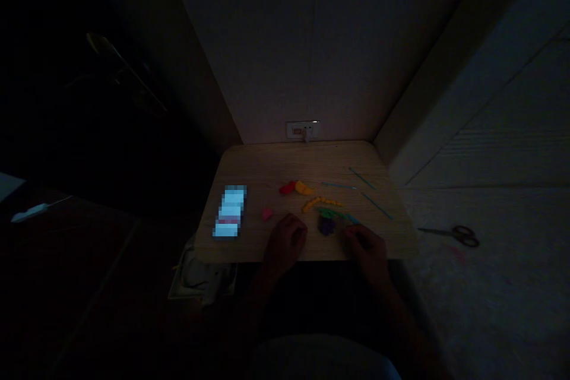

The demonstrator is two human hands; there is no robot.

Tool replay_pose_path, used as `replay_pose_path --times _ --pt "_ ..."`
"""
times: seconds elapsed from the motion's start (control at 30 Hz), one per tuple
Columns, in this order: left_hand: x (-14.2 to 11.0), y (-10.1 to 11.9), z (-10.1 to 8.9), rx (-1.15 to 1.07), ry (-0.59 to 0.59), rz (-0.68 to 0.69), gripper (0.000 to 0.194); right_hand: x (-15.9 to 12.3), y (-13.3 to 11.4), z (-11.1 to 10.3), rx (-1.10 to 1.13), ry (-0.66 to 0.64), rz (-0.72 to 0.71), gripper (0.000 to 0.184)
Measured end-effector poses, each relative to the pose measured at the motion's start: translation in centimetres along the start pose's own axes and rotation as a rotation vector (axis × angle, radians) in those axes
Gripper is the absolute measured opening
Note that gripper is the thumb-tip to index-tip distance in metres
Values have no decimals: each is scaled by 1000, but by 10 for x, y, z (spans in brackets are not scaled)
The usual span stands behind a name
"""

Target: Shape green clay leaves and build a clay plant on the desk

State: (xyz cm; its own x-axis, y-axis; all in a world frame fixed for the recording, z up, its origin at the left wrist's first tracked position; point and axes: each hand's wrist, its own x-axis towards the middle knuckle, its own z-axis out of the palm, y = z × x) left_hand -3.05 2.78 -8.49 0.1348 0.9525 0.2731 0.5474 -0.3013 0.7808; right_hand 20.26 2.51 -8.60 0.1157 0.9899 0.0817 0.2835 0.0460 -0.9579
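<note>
My left hand (285,242) rests at the front of the small wooden table, fingers curled together; whatever they may hold is hidden. Just behind it lies a small pink clay lump (266,214). My right hand (369,251) is closed in a pinch by the front edge. A short teal strip (352,219) meets its fingertips, but I cannot tell whether they grip it. Between the hands sits a dark purple clay cluster (326,225) with a green leaf-like piece (330,213) on its far side. Beyond it curves a bumpy orange-yellow clay strip (321,202).
Red (287,188) and yellow clay (304,188) lie mid-table. Thin teal sticks (376,205) are at the right, a lit phone (230,212) at the left. Scissors (458,235) lie beyond the table's right side. A wall socket (303,130) sits behind. The room is very dark.
</note>
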Motion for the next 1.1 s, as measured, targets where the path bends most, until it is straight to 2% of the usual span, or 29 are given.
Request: replay_pose_path --times 0.2,0.63,1.1 --pt "0 -3 0 -14 23 32 14 0 0 -3 54 14 15 28" --pt "-3 4 2 -20 -20 -30 14 1 1 -11 44 -18 108 27" --pt "-2 -1 6 29 -1 20 15 3 -1 -7 43 -12 62 27"
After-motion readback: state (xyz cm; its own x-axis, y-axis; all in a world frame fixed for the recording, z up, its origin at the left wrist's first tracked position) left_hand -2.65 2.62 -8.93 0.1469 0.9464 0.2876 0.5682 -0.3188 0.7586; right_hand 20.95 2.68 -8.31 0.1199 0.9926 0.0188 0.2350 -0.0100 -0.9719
